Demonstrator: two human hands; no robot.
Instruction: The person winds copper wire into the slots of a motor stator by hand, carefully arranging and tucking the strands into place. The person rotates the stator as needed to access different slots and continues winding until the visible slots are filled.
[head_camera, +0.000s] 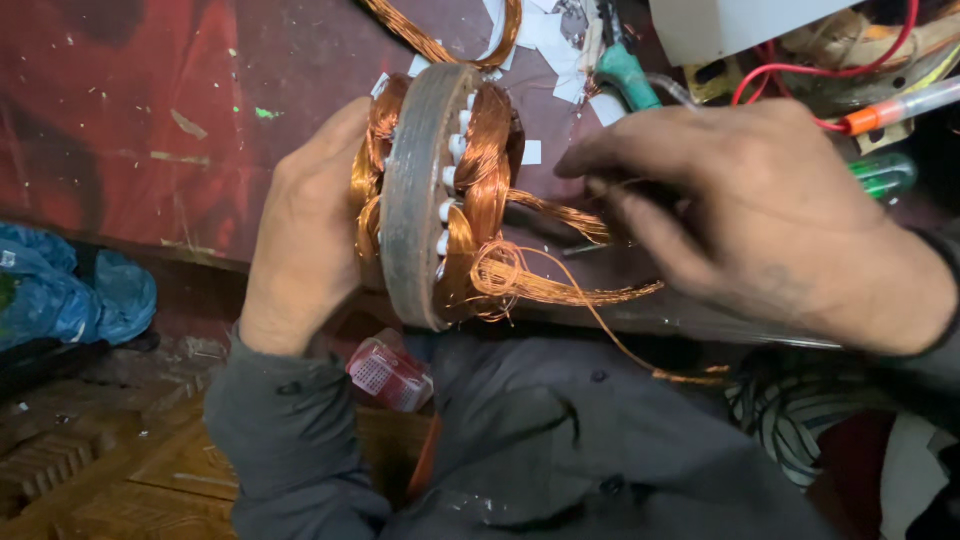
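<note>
I hold the stator ring (415, 200) on edge over the edge of the red-brown table (150, 120), and I place everything else by it. My left hand (305, 230) is clamped around its left side, fingers hidden behind the copper windings (485, 170). My right hand (760, 215) is to the right of the ring, clear of its metal, fingers pinched together on a bundle of loose copper wire (570, 218) that runs back into the windings. More strands (570, 292) trail out below that. Above and right of the ring lie white paper scraps (545, 40), a green-handled tool (625, 72) and an orange-tipped pen-like tool (900, 108). Below the ring sits a small red packet (388, 375) against my grey sleeve (290, 440). Far left of it lies blue plastic (70, 290).
</note>
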